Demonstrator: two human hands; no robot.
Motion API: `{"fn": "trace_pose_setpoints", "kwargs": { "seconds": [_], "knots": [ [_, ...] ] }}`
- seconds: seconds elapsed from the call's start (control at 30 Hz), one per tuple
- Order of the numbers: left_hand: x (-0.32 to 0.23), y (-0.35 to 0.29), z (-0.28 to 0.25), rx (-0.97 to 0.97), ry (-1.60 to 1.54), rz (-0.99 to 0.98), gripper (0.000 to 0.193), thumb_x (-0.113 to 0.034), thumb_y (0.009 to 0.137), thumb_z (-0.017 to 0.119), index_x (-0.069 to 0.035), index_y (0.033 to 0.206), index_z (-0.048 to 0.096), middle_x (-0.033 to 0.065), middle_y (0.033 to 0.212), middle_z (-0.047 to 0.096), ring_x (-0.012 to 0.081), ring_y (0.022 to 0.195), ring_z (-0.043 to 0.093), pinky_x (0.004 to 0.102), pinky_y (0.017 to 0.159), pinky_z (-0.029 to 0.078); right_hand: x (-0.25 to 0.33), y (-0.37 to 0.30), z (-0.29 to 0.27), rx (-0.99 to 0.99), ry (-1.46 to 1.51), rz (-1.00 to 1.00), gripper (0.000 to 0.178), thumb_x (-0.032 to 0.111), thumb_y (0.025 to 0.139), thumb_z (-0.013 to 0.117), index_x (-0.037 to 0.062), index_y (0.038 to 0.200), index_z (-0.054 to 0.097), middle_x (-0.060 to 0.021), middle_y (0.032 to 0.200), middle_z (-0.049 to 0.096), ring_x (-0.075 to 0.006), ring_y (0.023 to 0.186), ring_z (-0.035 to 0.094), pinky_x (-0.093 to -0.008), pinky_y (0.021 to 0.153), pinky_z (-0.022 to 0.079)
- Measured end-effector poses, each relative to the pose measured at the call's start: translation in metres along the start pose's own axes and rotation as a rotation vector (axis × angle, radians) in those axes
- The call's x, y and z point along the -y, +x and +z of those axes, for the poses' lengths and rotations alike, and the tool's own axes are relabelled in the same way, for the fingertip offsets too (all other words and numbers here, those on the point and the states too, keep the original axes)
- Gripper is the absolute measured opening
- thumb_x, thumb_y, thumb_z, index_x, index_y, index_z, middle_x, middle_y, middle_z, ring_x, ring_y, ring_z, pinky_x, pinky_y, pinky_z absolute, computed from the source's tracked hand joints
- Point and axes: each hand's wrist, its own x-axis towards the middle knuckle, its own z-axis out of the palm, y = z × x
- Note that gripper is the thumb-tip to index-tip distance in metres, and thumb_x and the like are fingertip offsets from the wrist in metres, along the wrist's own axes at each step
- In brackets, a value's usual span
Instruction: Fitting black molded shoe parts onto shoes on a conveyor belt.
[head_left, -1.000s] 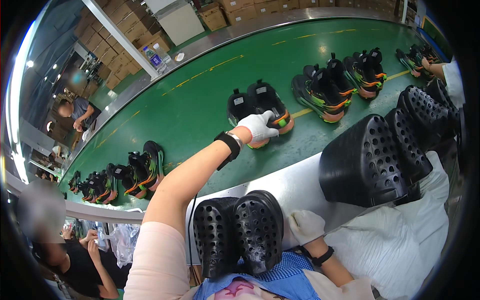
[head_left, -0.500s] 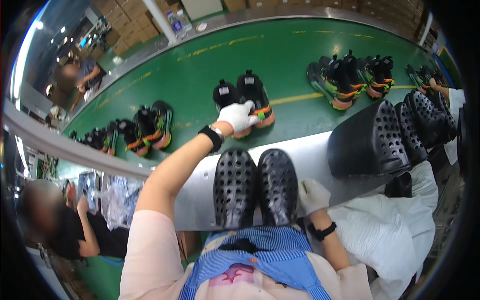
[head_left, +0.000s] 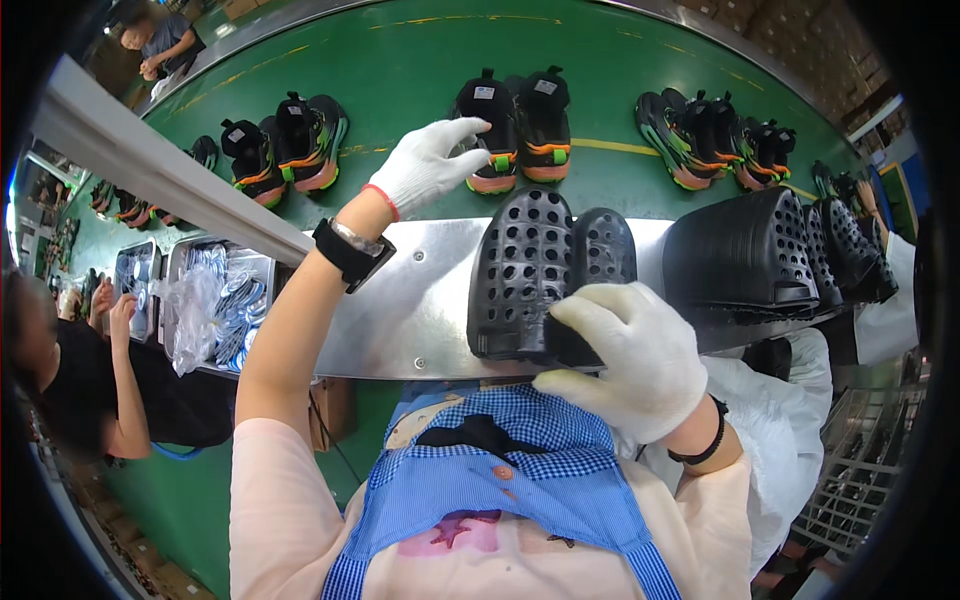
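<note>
My left hand, in a white glove, hangs over the green belt with its fingers apart and nothing in them. Just right of its fingertips stands a pair of black sneakers with orange and green trim. My right hand, also gloved, is open, thumb spread from the fingers. Its fingertips are at the lower side of two black, shoe-shaped forms full of round holes; whether they touch cannot be told. These forms stand side by side on the metal ledge, the right one partly hidden by the hand.
More sneakers stand on the belt at left and right. Larger black perforated forms line the ledge at right. A pale post slants across the left, near trays of parts. Co-workers sit left and far left.
My left hand has let go of the sneakers and drawn back left. My right hand has come up to the black forms. The view has shifted.
</note>
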Motion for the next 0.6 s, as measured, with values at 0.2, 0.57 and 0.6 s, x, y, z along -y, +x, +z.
{"fn": "trace_pose_setpoints", "kwargs": {
  "seconds": [0.2,0.57,0.6],
  "knots": [
    [0.013,-0.022,-0.003,0.019,-0.102,-0.008,0.039,-0.024,0.089,0.06,-0.004,0.122,0.061,0.0147,0.114,0.067,0.0225,0.102,0.065,0.0313,0.092,0.049,0.01,0.008,0.013,-0.021,-0.167,0.027,0.045,0.032,0.066,0.08,0.0081,0.101,0.064,-0.0076,0.098,0.063,-0.0284,0.08,0.061,-0.037,0.071,0.051],
    [-0.012,-0.029,0.001,0.011,-0.395,-0.013,0.04,-0.027,0.089,0.059,0.0,0.119,0.063,0.0137,0.106,0.068,0.0214,0.099,0.065,0.0298,0.09,0.049,0.003,0.007,-0.002,-0.005,-0.062,0.145,0.052,0.027,0.06,0.085,0.0055,0.101,0.062,-0.0107,0.101,0.062,-0.0266,0.086,0.065,-0.0336,0.072,0.054],
    [-0.018,-0.031,-0.006,0.018,-0.517,-0.076,0.038,-0.024,0.09,0.059,0.0,0.12,0.063,0.0107,0.11,0.068,0.0175,0.103,0.063,0.0283,0.093,0.047,0.002,0.008,-0.008,-0.006,-0.065,0.137,0.052,0.027,0.06,0.085,0.0055,0.101,0.062,-0.0107,0.101,0.062,-0.0266,0.086,0.065,-0.0336,0.072,0.054]
  ]
}}
